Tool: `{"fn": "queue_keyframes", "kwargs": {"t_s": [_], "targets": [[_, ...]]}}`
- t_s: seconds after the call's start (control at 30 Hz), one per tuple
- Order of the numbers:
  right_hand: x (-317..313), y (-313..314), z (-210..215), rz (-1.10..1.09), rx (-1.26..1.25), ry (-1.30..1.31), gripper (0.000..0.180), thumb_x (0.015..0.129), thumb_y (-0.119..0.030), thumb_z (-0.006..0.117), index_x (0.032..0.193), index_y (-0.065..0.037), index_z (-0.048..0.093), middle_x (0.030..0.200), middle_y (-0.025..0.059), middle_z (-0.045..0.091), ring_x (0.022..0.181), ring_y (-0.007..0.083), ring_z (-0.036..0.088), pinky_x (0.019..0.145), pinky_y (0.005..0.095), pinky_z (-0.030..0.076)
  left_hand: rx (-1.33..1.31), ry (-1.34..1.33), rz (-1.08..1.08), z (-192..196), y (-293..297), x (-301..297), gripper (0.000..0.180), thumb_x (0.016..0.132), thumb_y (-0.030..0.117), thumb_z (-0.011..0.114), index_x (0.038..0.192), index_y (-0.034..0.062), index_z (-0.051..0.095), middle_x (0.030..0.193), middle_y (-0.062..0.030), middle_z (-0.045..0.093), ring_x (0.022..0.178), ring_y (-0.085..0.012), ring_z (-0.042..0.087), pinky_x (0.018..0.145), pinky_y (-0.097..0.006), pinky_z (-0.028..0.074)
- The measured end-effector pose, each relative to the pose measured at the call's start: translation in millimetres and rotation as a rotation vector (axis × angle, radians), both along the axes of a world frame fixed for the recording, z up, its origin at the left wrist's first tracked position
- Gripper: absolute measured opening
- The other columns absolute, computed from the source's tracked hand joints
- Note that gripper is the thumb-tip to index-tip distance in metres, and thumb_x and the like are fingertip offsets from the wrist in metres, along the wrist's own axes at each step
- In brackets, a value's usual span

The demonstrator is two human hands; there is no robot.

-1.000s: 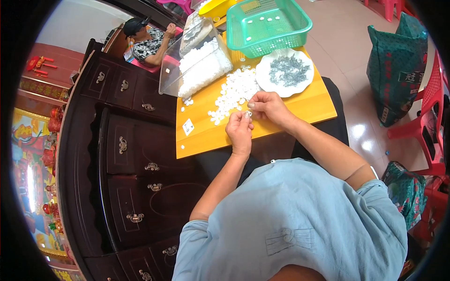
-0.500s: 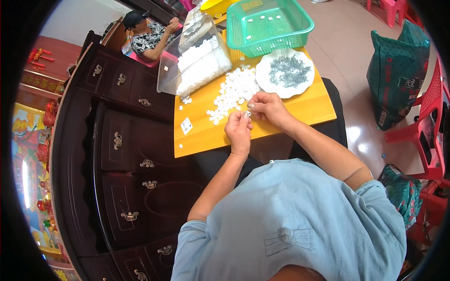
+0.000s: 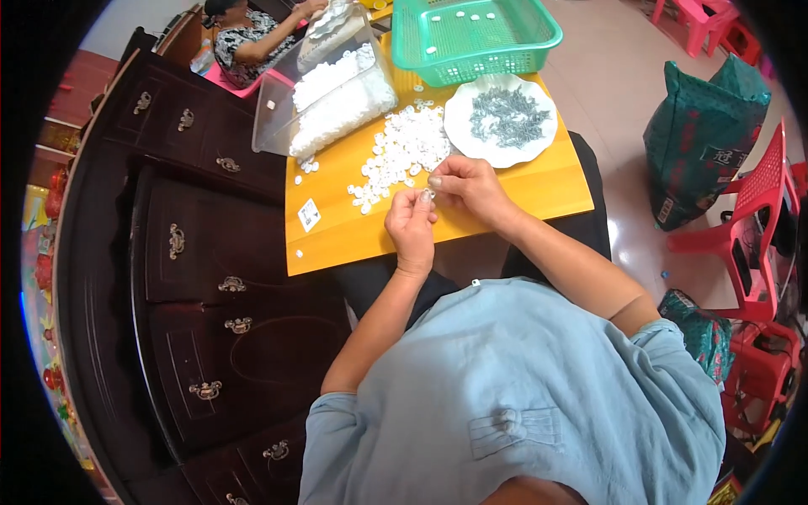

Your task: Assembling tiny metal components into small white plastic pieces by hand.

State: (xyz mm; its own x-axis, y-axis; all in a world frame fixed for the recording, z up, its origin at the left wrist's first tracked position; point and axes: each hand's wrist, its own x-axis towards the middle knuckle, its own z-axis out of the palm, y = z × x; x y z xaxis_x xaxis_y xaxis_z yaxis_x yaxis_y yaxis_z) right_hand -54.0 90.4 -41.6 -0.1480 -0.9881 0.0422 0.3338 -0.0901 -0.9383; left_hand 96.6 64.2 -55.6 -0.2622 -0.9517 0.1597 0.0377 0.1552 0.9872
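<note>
White piece (image 3: 428,194) pinched between left hand (image 3: 411,225) and right hand (image 3: 468,188).

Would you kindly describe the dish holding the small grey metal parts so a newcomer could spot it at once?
Find the yellow tabletop. At its far right part, just in front of the green mesh basket, sits a white plate heaped with small grey metal pieces. Everything loose beside it is white; only this plate carries grey.

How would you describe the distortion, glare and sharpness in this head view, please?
Head view: strong fisheye bending along the dark cabinet, black corners; window glare on the floor; hands sharp, left hand and right hand meeting over the yellow table.
</note>
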Motion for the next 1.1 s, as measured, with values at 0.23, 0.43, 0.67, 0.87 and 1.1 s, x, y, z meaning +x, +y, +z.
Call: {"fn": "queue_keyframes", "kwargs": {"t_s": [0.23,0.43,0.67,0.87,1.1], "targets": [[-3.6,0.2,9.7,0.029,0.103,-0.016,0.01,0.094,-0.012,0.064,0.094,-0.002,0.065,0.074,0.0009,0.062,0.061,0.0068,0.052,0.054,0.0202,0.04,0.203,0.079,-0.014,17.2,-3.2,4.5,0.009,0.099,0.01,0.056,0.097,0.0006,0.058,0.078,-0.0046,0.06,0.055,-0.0052,0.048,0.044,-0.017,0.035],[-7.8,-4.5,9.4,0.046,0.169,-0.034,0.012,0.096,-0.014,0.062,0.094,-0.002,0.064,0.077,0.0016,0.062,0.062,0.0061,0.052,0.055,0.0196,0.04,0.311,0.056,-0.068,29.6,-13.3,4.8,0.008,0.098,0.009,0.056,0.094,0.0031,0.058,0.078,-0.0011,0.059,0.061,-0.0045,0.051,0.045,-0.018,0.037],[-6.7,-6.8,19.4,0.071,0.227,0.009,0.013,0.096,-0.015,0.062,0.094,-0.002,0.064,0.076,0.0006,0.061,0.06,0.0052,0.05,0.053,0.0185,0.038,0.28,-0.017,-0.138,30.7,-25.4,4.8,0.006,0.097,0.007,0.057,0.094,0.0019,0.058,0.079,-0.001,0.059,0.065,-0.0065,0.052,0.057,-0.021,0.044],[-6.5,-7.0,17.1,0.06,0.221,0.049,0.013,0.096,-0.016,0.062,0.093,-0.003,0.064,0.075,0.0001,0.06,0.058,0.0049,0.049,0.051,0.0186,0.039,0.264,-0.039,-0.148,32.4,-24.4,5.0,0.006,0.097,0.006,0.057,0.093,0.0019,0.058,0.078,-0.0008,0.059,0.066,-0.0062,0.052,0.057,-0.02,0.042],[-6.2,-4.2,14.4,0.059,0.183,0.098,0.013,0.097,-0.016,0.062,0.092,-0.003,0.064,0.073,-0.0008,0.059,0.058,0.0045,0.049,0.051,0.0186,0.039,0.23,-0.058,-0.139,31.2,-20.5,4.6,0.005,0.096,0.005,0.058,0.092,0.0023,0.058,0.077,-0.0004,0.058,0.064,-0.0057,0.051,0.055,-0.02,0.041]]}}
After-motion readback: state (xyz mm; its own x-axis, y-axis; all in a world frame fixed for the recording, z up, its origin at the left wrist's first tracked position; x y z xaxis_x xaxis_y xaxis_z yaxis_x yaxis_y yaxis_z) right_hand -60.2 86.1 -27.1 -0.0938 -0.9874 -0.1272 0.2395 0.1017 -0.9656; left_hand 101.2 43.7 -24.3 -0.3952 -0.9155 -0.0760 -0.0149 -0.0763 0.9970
